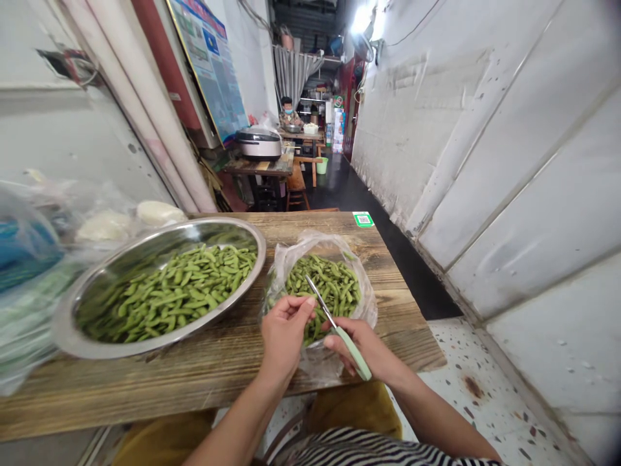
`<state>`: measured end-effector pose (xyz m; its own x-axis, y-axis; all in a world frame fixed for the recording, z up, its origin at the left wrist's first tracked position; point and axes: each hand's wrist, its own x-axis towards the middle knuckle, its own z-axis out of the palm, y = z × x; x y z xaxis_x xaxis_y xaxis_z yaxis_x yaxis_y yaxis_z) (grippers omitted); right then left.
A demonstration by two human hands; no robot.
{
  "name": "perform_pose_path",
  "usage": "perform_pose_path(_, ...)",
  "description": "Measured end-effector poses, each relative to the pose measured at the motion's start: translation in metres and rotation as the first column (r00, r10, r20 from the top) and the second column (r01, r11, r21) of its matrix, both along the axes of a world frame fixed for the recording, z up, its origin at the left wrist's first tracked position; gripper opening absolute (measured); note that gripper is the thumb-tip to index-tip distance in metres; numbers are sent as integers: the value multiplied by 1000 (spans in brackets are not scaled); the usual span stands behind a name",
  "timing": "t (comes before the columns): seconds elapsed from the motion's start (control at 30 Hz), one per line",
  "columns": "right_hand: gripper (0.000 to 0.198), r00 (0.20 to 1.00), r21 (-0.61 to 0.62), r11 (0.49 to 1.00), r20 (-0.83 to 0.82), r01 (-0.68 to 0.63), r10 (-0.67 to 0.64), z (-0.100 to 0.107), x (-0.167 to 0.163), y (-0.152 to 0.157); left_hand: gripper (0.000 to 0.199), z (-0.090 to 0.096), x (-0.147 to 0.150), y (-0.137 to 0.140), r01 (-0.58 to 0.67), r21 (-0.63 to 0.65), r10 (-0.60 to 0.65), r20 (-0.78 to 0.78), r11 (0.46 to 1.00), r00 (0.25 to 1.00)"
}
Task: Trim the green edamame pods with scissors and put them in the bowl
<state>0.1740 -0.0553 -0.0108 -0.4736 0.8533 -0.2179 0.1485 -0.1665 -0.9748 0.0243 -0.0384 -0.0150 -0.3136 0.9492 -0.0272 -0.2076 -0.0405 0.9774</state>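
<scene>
My right hand [361, 343] is closed around scissors [353, 353] with pale green handles, their metal blades pointing up and away to the left. Just left of the blades, my left hand [286, 323] is closed in a pinch; its fingertips hide whatever may be between them. Both hands are over the near side of a clear plastic bag [366, 275], its mouth spread wide. Green soybean pods [323, 275] fill the bag. To the left, a wide oval steel basin [257, 243] holds many more pods [187, 291].
The wooden table [402, 304] carries plastic bags [29, 272] at its left end and a green QR code card [363, 219] at its far right corner. Beyond are a table with a pink-and-black cooker [259, 142] and a seated person [290, 116]. A white wall [485, 162] runs along the right.
</scene>
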Motion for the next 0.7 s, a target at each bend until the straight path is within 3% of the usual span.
perform_pose_path(0.07,45,999,-15,999,-15,36,-36,-2,1,2,24,3,-13,5,-40,23,41,-68,999,997)
perform_pose_path(0.13,45,996,1,996,-20,91,-91,-4,6,7,24,11,-39,13,-212,119,233,-209,970,950)
perform_pose_path(0.2,47,986,13,986,-23,165,-165,-5,13,11,24,22,-69,21,-438,344,548,-363,830,754)
perform_pose_path(0.23,47,981,24,981,-21,193,-192,-7,16,14,23,27,-81,25,-437,457,628,-474,774,617)
perform_pose_path(0.3,46,979,43,978,-23,205,-205,-11,21,17,22,34,-93,31,-279,590,653,-684,757,326)
perform_pose_path(0.33,46,979,47,978,-23,201,-200,-13,23,18,20,34,-91,32,-171,608,632,-740,775,232)
perform_pose_path(0.37,46,980,48,979,-23,198,-197,-14,24,19,17,31,-84,32,-30,573,567,-802,819,188)
perform_pose_path(0.4,46,981,46,980,-21,193,-193,-15,24,19,16,27,-74,33,137,500,476,-862,855,175)
perform_pose_path(0.47,48,983,40,982,-13,185,-185,-14,23,18,23,13,-49,34,453,236,216,-972,860,97)
perform_pose_path(0.53,49,984,33,984,-2,175,-175,-11,24,17,26,0,-30,37,515,31,41,-999,856,-8)
perform_pose_path(0.6,48,987,27,987,9,157,-158,-10,26,15,25,-8,-23,41,475,-56,-35,-998,878,-53)
perform_pose_path(0.67,47,989,31,990,28,141,-142,-12,29,14,23,-10,-26,46,445,-48,-50,-999,894,-9)
perform_pose_path(0.7,46,990,35,990,43,134,-135,-13,30,13,20,-9,-28,47,433,-23,-50,-997,901,51)
